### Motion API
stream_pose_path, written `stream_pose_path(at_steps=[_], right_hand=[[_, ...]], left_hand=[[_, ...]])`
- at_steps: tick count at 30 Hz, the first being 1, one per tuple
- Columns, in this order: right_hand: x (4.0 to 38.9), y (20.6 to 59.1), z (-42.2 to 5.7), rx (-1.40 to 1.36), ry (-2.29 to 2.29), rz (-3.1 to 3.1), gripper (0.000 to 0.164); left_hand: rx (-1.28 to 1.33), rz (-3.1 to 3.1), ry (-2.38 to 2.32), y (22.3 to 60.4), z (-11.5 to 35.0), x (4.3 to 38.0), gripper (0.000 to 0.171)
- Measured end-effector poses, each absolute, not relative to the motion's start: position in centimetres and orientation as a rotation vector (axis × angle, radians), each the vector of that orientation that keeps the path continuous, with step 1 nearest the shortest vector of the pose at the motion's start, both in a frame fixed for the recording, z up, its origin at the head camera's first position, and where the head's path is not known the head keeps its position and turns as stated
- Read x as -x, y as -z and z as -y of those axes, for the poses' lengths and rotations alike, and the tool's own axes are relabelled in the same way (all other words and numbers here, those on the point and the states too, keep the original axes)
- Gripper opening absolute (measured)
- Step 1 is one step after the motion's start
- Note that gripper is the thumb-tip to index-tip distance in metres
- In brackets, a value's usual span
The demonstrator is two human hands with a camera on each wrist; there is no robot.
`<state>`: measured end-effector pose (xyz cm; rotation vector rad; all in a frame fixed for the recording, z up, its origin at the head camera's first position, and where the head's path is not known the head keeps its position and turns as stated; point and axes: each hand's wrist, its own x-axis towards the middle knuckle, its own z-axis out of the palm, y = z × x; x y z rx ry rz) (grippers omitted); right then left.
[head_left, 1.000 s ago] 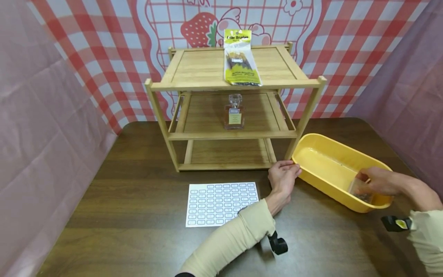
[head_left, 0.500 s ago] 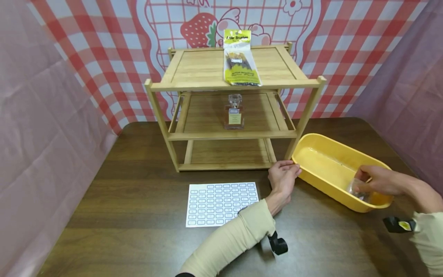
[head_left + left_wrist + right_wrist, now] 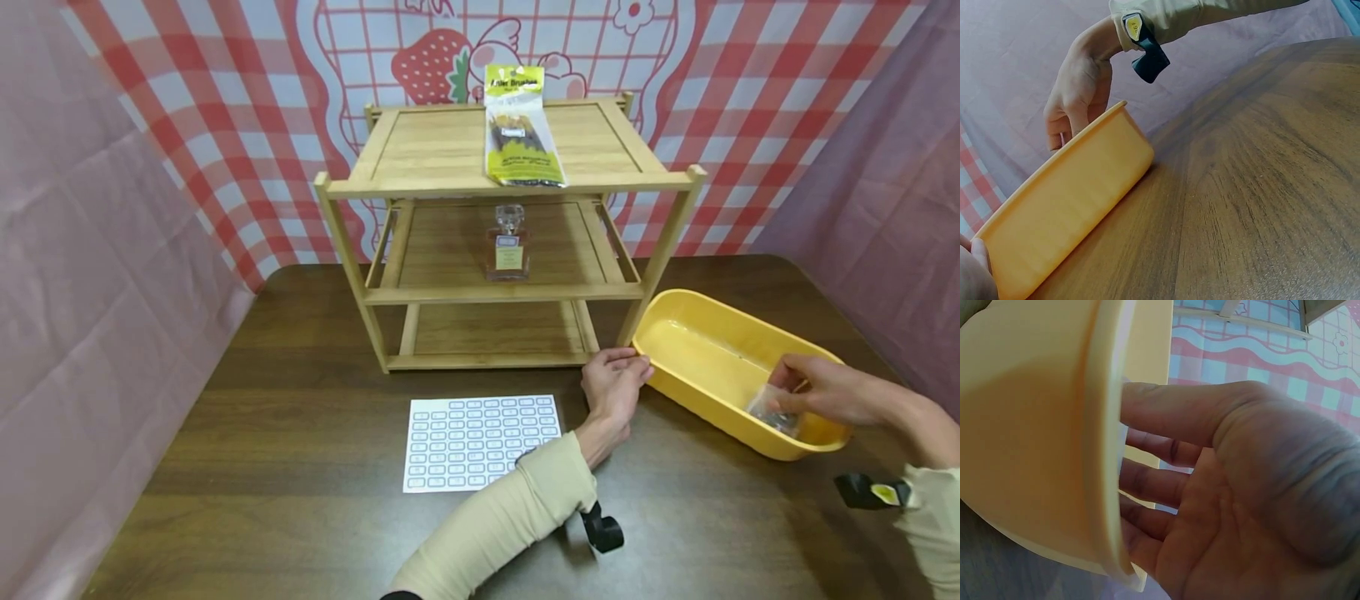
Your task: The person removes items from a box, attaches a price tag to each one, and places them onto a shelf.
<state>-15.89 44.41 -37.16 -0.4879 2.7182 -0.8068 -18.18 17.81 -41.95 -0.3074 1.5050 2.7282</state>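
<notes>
In the head view, a yellow plastic tub (image 3: 705,367) sits on the table at the right. My left hand (image 3: 613,385) grips its near-left corner, the thumb (image 3: 980,252) against the outer wall. Inside the right end, my right hand (image 3: 825,387) pinches a small clear plastic packet (image 3: 776,412) with something dark in it; its contents are too small to make out. From the right wrist, the tub wall (image 3: 1035,425) hides those fingertips and the packet.
A three-tier wooden shelf (image 3: 502,362) stands behind, bearing a brush packet (image 3: 525,142) on top and a perfume bottle (image 3: 508,246) on the middle tier. A sheet of numbered labels (image 3: 480,442) lies left of my left forearm. Checked cloth (image 3: 247,125) hangs behind.
My right hand has lifted and tilted the clear packet slightly within the tub, the wrist shifting a little right. My left hand stays at the rim.
</notes>
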Motion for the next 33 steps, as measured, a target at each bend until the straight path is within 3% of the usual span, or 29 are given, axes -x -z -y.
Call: stream_pose_path(at_steps=[14,33], right_hand=[[15.8,36.8,-43.7,0.369,0.774,-2.938,0.011],[14.7,35.2,-42.4,0.182,0.929,-3.181,0.022]], left_hand=[[0.321,-1.507,-2.730,42.0,-17.7,18.2,0.017],[0.234,-1.428,-2.690,42.1,-16.9,17.8,0.018]])
